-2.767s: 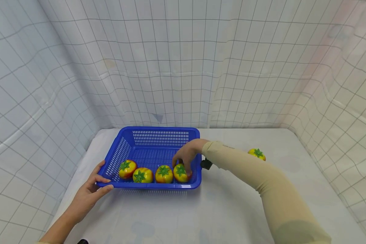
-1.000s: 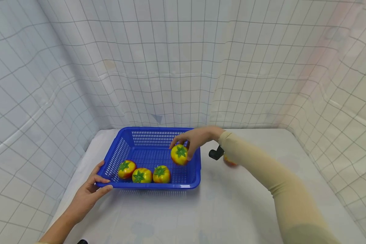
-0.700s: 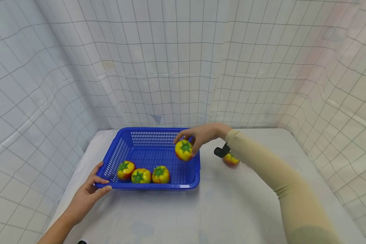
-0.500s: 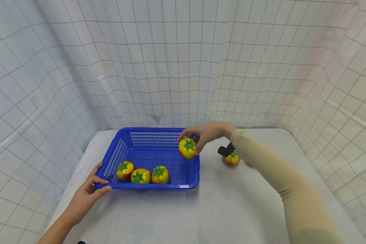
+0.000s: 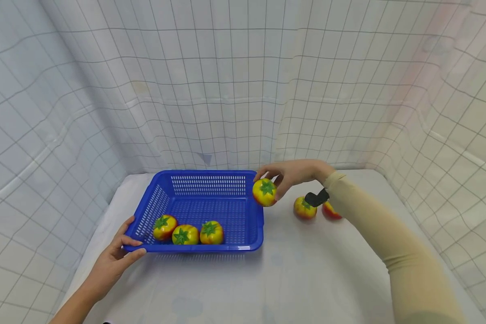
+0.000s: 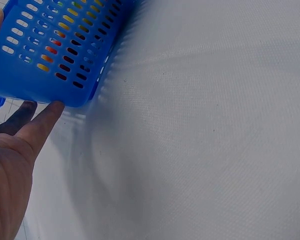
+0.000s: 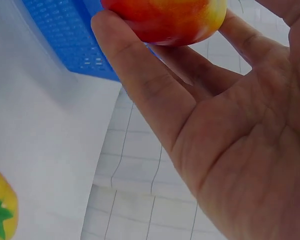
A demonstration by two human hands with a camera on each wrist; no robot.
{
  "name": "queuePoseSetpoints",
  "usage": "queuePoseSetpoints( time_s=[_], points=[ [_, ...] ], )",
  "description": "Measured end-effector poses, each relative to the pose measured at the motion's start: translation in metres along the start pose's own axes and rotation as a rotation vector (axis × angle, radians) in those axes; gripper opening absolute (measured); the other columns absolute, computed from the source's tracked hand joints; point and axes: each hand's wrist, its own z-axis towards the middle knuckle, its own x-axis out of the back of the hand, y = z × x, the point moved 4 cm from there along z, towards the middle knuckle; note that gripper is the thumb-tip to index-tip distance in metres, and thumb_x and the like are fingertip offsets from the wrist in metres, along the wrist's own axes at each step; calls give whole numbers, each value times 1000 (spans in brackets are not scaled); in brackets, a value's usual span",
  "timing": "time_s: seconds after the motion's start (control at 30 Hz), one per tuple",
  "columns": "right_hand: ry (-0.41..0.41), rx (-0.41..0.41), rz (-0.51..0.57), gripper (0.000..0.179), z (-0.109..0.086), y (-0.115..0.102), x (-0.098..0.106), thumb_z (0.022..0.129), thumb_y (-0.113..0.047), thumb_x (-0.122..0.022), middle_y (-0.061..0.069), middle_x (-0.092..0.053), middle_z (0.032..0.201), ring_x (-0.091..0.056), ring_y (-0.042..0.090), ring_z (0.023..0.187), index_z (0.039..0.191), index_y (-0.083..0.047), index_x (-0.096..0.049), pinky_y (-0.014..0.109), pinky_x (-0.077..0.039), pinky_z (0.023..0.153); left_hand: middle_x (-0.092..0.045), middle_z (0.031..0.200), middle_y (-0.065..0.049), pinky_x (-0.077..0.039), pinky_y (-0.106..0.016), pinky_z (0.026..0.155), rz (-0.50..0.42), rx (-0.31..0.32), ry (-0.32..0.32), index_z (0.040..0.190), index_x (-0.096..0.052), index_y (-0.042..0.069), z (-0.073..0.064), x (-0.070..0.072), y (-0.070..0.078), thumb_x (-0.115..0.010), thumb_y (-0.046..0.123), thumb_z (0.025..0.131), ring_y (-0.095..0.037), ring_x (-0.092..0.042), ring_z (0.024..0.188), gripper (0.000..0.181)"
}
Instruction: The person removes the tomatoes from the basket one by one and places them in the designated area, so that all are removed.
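Observation:
In the head view, a blue plastic basket (image 5: 202,248) with slotted walls stands on the table. My left hand (image 5: 112,260) holds its near left corner, thumb at the front rim and fingers at the left side. The right hand (image 5: 297,173) grips a shiny yellow-and-red tomato (image 5: 264,193) with a green star-shaped top, raised over the basket's right rim. Inside, along the near wall, lie a left tomato (image 5: 164,227), a middle tomato (image 5: 185,235) and a right tomato (image 5: 212,233). From the right wrist view, fingers and thumb surround the red underside of the held tomato (image 7: 170,22).
Right of the basket, a tomato (image 5: 304,209) sits on the white table (image 5: 308,270). Another tomato (image 5: 331,210) beside it is partly hidden by the right sleeve (image 5: 372,225). Gridded white curtains (image 5: 235,90) enclose the back and sides.
My right hand has lifted a tomato out of the basket's near right corner and carried it up and rightward to the right rim. The left hand keeps its hold on the corner.

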Motion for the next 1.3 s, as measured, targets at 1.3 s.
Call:
queuePoseSetpoints(
  time_s=[1.3],
  points=[
    [406,-108,366,74,-151,161,22,92,-14,-75,13,-29,161,-37,36,142,156,-28,-40,41,-45,107,0,170,16,-46,-9,86,19,-6,3,120,-49,-5,1,0,-2,-62,19,104,-67,-17,140,32]
  ],
)
